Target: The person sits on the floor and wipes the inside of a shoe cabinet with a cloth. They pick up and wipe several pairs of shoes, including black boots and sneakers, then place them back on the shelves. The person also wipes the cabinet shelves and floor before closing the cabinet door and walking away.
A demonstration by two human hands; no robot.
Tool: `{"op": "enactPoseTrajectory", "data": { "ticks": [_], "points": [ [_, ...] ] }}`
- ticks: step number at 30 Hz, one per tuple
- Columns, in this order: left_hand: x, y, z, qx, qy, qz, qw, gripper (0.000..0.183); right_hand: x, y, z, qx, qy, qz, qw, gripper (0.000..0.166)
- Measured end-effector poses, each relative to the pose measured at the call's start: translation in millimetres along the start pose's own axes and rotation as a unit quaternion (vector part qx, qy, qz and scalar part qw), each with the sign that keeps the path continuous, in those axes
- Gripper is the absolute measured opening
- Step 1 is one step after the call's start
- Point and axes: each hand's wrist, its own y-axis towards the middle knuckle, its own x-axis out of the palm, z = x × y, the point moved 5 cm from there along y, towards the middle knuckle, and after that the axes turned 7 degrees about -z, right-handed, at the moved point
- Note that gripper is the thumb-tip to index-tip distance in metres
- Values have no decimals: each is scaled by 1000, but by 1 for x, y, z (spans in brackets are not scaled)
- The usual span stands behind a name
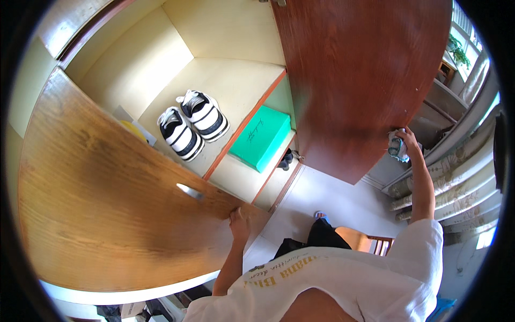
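Observation:
My right hand (408, 139) grips a crumpled white cloth with teal edging (398, 147) at the edge of the open dark red-brown cabinet door (350, 80). At the left, my left hand (239, 222) touches the lighter wooden door (132, 201) below its metal handle (190, 191); its fingers are bent and partly hidden. Between the two doors, a pair of white and black sneakers (195, 124) stands side by side on the upper shelf (237, 80). A green box (261, 139) bearing writing lies on the shelf below.
Dark shoes (285, 159) sit on the lowest level. A wooden chair (354, 238) stands beside my legs on the pale floor (342, 201). Patterned curtains (450, 193) hang at the right, near shelving. Behind the left door, something yellow (134, 129) shows in the cabinet.

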Motion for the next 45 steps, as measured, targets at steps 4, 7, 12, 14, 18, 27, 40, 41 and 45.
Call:
{"op": "enactPoseTrajectory", "data": {
  "ticks": [4, 7, 12, 14, 18, 27, 40, 41, 45],
  "points": [
    [9, 2, -8, -5, -59, -177, 982, 36, 5, -18, -2, -12, -4, 3, 1000, 28],
    [-21, -6, 43, 32, -118, -216, 969, 35, 15, -57, 6, -30, -103, -3, 994, 27],
    [-71, 2, 148, 257, -182, -75, 946, 43, 72, -143, 14, -11, -383, -43, 923, 37],
    [-92, 0, 203, 295, -207, -74, 930, 52, 109, -183, 16, -24, -404, -55, 913, 37],
    [-117, -18, 270, 385, -221, -67, 894, 72, 187, -232, 28, -96, -447, -123, 881, 36],
    [-87, -20, 242, 215, -132, 5, 968, 34, 253, -235, 38, -81, -307, -280, 906, 42],
    [-91, -18, 188, 17, 21, 93, 995, 29, 150, -81, -16, 112, 565, -162, 801, 42],
    [-92, -18, 185, -37, -11, 75, 996, 30, 144, -63, -22, 107, 574, -171, 793, 40],
    [-85, -23, 179, -100, -74, 178, 976, 28, 109, 10, -48, 97, 585, -218, 775, 39]
  ]
}}
